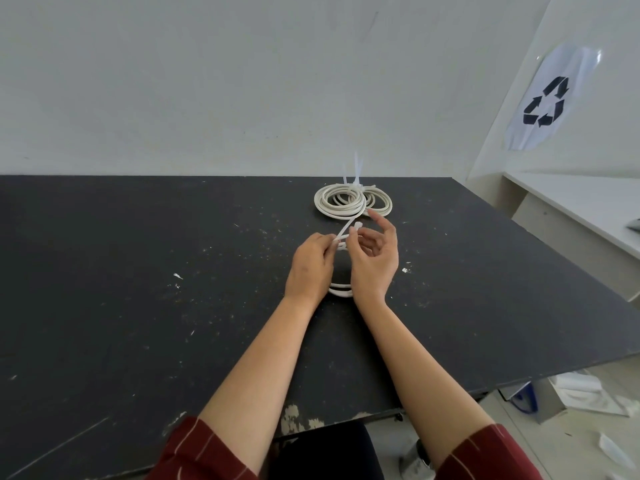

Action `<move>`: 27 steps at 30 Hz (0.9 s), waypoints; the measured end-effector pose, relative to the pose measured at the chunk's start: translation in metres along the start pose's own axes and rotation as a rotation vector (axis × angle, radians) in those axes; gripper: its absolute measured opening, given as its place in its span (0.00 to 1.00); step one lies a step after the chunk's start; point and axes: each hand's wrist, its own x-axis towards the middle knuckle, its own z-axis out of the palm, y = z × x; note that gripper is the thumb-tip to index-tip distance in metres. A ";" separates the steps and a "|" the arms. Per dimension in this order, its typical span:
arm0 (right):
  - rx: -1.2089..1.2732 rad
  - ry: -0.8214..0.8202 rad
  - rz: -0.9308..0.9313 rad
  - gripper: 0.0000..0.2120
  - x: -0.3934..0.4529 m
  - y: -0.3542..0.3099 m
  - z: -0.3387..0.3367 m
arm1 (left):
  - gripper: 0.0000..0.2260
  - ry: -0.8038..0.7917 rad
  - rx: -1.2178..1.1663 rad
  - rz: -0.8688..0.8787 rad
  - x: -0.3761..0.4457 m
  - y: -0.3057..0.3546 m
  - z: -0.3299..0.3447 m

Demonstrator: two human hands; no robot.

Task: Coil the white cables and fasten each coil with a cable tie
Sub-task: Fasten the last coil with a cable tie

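Holding a cable tie (346, 230) with pinching fingers, the left hand (309, 264) and right hand (374, 258) wrap it round a white coil (341, 291) mid-tabletop (138, 271), so it stays wound. Finished coils (349, 200) wait at 12 o'clock.

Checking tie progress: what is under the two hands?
A white cable coil lies on the black table under the left hand and right hand, which pinch a cable tie. Most of the coil is covered.
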 end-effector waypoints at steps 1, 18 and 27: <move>-0.027 -0.014 -0.020 0.15 0.000 0.001 0.000 | 0.12 -0.003 0.004 -0.002 0.000 0.000 0.000; -0.113 -0.042 0.001 0.10 -0.003 -0.003 0.000 | 0.16 -0.003 -0.119 -0.089 -0.002 -0.001 -0.002; -0.024 -0.009 0.035 0.08 -0.004 -0.005 0.001 | 0.14 0.036 -0.048 -0.145 -0.002 -0.003 0.001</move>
